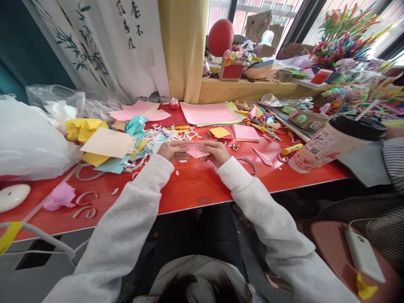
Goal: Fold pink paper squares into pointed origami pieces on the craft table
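Just above the red table (pixel 195 193) I hold a small piece of folded pink paper (pixel 196 152). My left hand (pixel 172 150) pinches its left side, and my right hand (pixel 217 151) grips its right side. Creases show on the paper's face; its underside and some fingertips are hidden. Beyond my hands lie a yellow paper square (pixel 220 132) and a stack of pink paper squares (pixel 246 133). To the right of my right hand rests a pointed folded pink piece (pixel 262 157), with a curled grey strip (pixel 249 164) nearer me.
Paper scraps (pixel 167 136) and coloured sheets (pixel 107 145) heap up at left beside a white plastic bag (pixel 31 139). On the right stand a lidded drink cup (pixel 331 143) and a yellow glue stick (pixel 292 149). Another person's striped sleeve (pixel 394 160) shows at the right edge.
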Action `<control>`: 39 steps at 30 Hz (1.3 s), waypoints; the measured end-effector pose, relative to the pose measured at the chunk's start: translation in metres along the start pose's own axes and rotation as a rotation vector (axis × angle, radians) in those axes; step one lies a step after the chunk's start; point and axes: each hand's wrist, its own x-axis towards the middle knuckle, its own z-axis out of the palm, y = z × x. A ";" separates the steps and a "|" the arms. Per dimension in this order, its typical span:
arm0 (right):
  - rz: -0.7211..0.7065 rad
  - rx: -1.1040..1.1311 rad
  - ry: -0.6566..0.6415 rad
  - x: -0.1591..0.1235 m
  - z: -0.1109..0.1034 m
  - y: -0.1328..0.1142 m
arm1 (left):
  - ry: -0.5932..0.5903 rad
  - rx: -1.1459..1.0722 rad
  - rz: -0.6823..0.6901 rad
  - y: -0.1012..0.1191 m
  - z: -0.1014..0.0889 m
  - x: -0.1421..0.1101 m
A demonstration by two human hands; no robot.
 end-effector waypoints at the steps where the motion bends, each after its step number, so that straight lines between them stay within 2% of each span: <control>1: 0.001 0.004 0.011 -0.001 0.001 -0.001 | -0.010 -0.006 -0.002 -0.001 0.000 0.000; 12: -0.028 -0.017 0.003 -0.003 0.001 0.000 | -0.107 -0.047 -0.012 -0.009 -0.005 0.007; 16: -0.049 -0.069 -0.036 -0.003 0.000 0.000 | -0.078 -0.030 0.015 -0.011 -0.007 0.008; 20: -0.001 -0.087 -0.071 -0.005 0.003 -0.004 | -0.046 0.012 0.035 -0.009 -0.006 0.007; 28: 0.030 -0.109 -0.026 -0.002 0.004 0.002 | -0.020 0.088 0.116 -0.010 -0.002 0.006; 34: 0.051 -0.118 0.100 -0.001 0.005 0.000 | -0.016 0.113 0.178 -0.013 -0.001 0.006; 39: 0.071 -0.188 0.025 0.001 0.001 0.003 | -0.024 0.198 0.190 -0.017 0.001 0.008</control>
